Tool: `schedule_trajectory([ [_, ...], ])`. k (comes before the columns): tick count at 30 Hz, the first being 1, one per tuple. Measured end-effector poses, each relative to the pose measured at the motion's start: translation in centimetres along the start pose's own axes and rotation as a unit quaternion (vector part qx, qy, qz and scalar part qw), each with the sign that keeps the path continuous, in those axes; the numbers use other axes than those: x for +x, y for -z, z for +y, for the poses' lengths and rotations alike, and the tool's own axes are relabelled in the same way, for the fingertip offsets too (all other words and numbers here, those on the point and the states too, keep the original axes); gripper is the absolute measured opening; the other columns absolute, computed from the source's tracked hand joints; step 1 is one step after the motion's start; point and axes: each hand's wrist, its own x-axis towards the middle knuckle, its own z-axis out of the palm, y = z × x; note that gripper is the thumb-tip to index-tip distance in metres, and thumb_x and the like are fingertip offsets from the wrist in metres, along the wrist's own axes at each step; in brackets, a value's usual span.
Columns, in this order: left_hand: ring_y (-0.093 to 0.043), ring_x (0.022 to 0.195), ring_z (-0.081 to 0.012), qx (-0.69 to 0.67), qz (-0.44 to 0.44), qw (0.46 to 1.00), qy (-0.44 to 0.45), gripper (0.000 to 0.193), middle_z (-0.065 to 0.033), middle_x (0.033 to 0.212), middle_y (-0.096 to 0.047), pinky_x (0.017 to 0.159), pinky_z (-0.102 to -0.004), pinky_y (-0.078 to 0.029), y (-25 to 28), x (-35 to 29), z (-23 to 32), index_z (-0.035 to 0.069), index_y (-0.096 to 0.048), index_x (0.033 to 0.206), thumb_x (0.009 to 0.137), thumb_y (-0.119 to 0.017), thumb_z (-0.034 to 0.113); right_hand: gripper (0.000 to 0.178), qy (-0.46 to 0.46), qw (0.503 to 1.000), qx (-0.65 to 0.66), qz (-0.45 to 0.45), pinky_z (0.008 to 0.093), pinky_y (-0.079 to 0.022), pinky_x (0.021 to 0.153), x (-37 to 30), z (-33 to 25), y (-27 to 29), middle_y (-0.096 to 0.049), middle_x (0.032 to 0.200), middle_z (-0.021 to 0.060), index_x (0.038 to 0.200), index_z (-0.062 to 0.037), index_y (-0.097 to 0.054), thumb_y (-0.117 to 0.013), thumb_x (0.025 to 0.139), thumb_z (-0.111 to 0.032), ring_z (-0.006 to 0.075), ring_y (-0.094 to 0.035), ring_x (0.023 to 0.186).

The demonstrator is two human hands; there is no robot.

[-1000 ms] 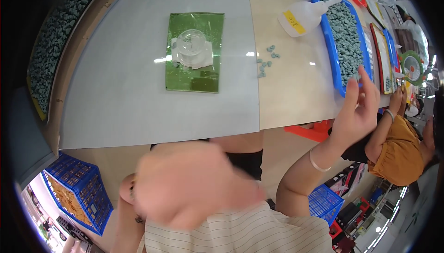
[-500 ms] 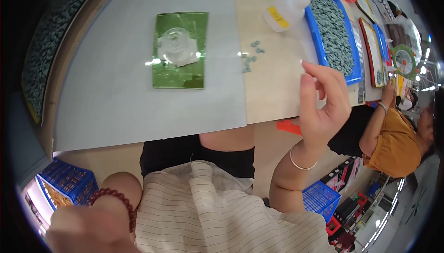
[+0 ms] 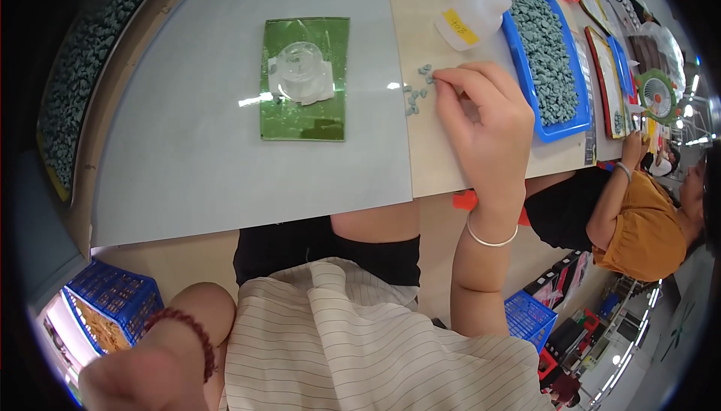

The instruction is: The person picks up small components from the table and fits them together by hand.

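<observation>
My right hand (image 3: 487,114) is over the bare wooden part of the table, thumb and index fingertip pinched at a small grey-green stone (image 3: 429,79). Several more loose stones (image 3: 414,100) lie scattered beside those fingertips. To the left, a green rectangular sheet (image 3: 304,124) rests on the grey mat (image 3: 188,163). On it sits a small clear round dish (image 3: 300,62) above a whitish patch. My left hand (image 3: 139,381) is low at the lower left, away from the table; its fingers are blurred and cannot be made out.
A blue tray (image 3: 584,114) full of grey-green stones stands right of my right hand, with a white squeeze bottle (image 3: 469,21) lying against it. More stones fill a long trough (image 3: 56,111) at far left. A co-worker in an orange top (image 3: 646,231) sits at right.
My right hand has moved left from beside the blue tray to the loose stones, its fingertips closing at one. The left hand stays low at the lower left.
</observation>
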Motion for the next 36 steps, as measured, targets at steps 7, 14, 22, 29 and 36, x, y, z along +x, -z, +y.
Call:
schedule_trajectory([
  [7, -0.049, 0.044, -0.0161, 0.025, -0.024, 0.917, 0.398, 0.013, -0.004, 0.054, -0.051, 0.041, -0.0269, -0.038, -8.1, -3.2, -4.4, 0.004, -0.059, 0.067, 0.072, -0.067, 0.013, 0.01, 0.012, 0.997, 0.047, 0.067, 0.0267, -0.043, 0.055, -1.9, -2.7, 0.9, -0.057, 0.073, 0.0086, 0.077, 0.0023, -0.061, -0.062, 0.068, 0.005, 0.0195, -0.054, 0.06],
  [14, -0.045, 0.047, -0.0123, -0.09, -0.07, 0.875, 0.47, 0.007, -0.0028, 0.063, -0.052, 0.044, -0.0239, -0.037, -10.1, -4.3, -5.0, 0.002, -0.055, 0.082, 0.079, -0.056, 0.008, 0.019, 0.122, 0.979, 0.16, 0.044, 0.0249, -0.04, 0.047, -4.2, -7.9, 2.4, -0.057, 0.083, 0.0073, 0.085, 0.0012, -0.064, -0.064, 0.066, 0.003, 0.0179, -0.056, 0.063],
  [22, -0.049, 0.051, -0.0135, -0.086, -0.05, 0.89, 0.444, 0.006, -0.0038, 0.065, -0.054, 0.047, -0.024, -0.039, -10.2, -5.1, -5.3, 0.002, -0.056, 0.084, 0.078, -0.056, 0.001, 0.017, 0.04, 0.95, 0.311, 0.016, 0.0252, -0.035, 0.048, -3.9, -7.5, 1.1, -0.059, 0.076, 0.0045, 0.08, -0.004, -0.065, -0.068, 0.064, -0.002, 0.0151, -0.053, 0.061],
  [29, -0.051, 0.053, -0.0119, -0.156, -0.045, 0.865, 0.476, 0.003, -0.0039, 0.066, -0.056, 0.049, -0.0225, -0.04, -9.9, -5.4, -5.3, 0.002, -0.056, 0.085, 0.084, -0.054, 0.003, 0.025, 0.087, 0.956, 0.282, -0.008, 0.0252, -0.037, 0.05, -3.3, -7.3, 1.6, -0.059, 0.083, 0.0028, 0.082, -0.0063, -0.066, -0.071, 0.058, -0.001, 0.0148, -0.056, 0.063],
  [36, -0.044, 0.051, -0.0073, -0.286, -0.008, 0.767, 0.575, 0.01, -0.0011, 0.063, -0.053, 0.045, -0.0202, -0.033, -9.0, -5.7, -5.1, 0.002, -0.051, 0.085, 0.089, -0.047, 0.01, 0.022, 0.184, 0.97, 0.161, -0.007, 0.0269, -0.036, 0.053, -2.5, -7.6, 1.1, -0.057, 0.089, 0.0037, 0.085, -0.0075, -0.065, -0.068, 0.063, -0.007, 0.015, -0.054, 0.066],
])
